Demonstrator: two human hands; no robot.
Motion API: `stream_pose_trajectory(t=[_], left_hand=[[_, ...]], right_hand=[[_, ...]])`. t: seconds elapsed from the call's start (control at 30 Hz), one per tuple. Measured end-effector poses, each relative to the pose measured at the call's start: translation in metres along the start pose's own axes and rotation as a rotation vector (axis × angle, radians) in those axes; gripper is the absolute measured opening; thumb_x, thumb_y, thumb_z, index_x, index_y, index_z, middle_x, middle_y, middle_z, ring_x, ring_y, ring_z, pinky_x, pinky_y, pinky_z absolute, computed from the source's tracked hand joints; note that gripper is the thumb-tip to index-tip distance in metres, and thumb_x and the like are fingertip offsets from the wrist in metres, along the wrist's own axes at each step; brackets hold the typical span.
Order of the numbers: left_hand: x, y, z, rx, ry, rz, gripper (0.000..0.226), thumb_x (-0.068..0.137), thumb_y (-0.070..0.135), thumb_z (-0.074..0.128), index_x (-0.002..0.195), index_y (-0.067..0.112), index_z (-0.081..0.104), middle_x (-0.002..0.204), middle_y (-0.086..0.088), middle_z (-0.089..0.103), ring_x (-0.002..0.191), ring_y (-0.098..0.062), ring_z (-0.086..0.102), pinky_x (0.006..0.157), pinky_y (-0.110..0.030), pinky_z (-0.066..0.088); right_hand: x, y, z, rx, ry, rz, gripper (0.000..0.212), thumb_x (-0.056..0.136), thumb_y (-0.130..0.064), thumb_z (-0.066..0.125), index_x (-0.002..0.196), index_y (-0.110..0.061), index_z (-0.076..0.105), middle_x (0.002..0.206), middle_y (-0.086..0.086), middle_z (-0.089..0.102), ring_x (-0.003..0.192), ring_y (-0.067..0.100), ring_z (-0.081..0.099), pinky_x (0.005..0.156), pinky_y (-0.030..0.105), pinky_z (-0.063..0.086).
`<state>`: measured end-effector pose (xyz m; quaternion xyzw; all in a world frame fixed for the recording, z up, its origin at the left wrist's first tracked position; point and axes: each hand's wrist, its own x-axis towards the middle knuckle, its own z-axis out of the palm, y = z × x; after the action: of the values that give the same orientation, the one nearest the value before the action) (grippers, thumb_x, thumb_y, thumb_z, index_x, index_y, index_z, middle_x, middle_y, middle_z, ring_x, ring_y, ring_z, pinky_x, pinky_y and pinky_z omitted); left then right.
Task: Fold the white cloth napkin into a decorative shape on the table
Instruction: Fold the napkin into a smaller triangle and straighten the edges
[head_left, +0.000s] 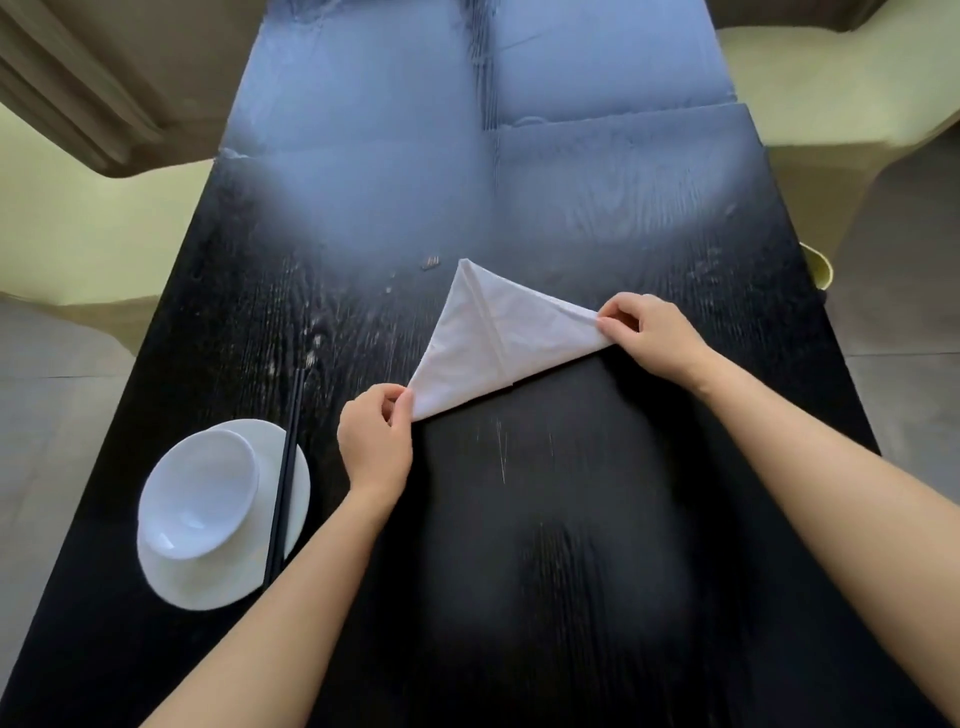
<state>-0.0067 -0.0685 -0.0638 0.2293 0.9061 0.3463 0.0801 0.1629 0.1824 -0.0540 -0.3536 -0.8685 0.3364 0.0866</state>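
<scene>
White cloth napkin is laid on the dark table as a folded triangle, apex pointed away from the person, a seam line running down the middle. The near-left corner is pinched by the left hand between thumb and fingers; the right corner is pinched the same way by the right hand. Both corners appear slightly lifted off the surface.

Risks, as judged:
- The two flaps meeting at the centre line could be pulled apart if the corners are drawn outward unevenly, and the triangle's symmetry would be lost.
- The layers could slip against each other if only the top ply is caught in either pinch.
- The cloth could slide on the smooth tabletop, since nothing is pressed down on its middle.
- The chopsticks and bowl on its plate, just beside and nearer than the left hand, could be knocked by that forearm in a wide sweep.

Hard to make out:
- The number of layers held in each pinch cannot be told.
- The underside of the napkin is hidden.
- A small object beyond the apex is too small to identify.
- The far tabletop is washed out by glare.
</scene>
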Motion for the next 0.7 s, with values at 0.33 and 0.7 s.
stream_pose_trajectory(t=[0.33,0.7], left_hand=[[0.008,0.008,0.013,0.181,0.07,0.076,0.017,0.092,0.015,0.047,0.081,0.009,0.057,0.071,-0.003,0.055,0.073,-0.025,0.045,0.074,-0.036,0.032],[0.016,0.006,0.018,0.305,0.041,0.111,0.014,0.092,0.018,0.047,0.092,0.008,0.057,0.087,-0.011,0.059,0.086,-0.033,0.051,0.077,-0.039,0.034]], right_hand=[[0.0,-0.008,0.015,-0.053,0.132,0.065,0.02,0.086,-0.031,0.057,0.082,-0.012,0.062,0.074,-0.001,0.059,0.079,0.022,0.048,0.081,0.033,0.028],[-0.001,-0.011,0.032,-0.222,0.299,0.083,0.017,0.086,-0.019,0.052,0.079,-0.005,0.059,0.079,0.013,0.064,0.081,0.035,0.05,0.078,0.039,0.033]])
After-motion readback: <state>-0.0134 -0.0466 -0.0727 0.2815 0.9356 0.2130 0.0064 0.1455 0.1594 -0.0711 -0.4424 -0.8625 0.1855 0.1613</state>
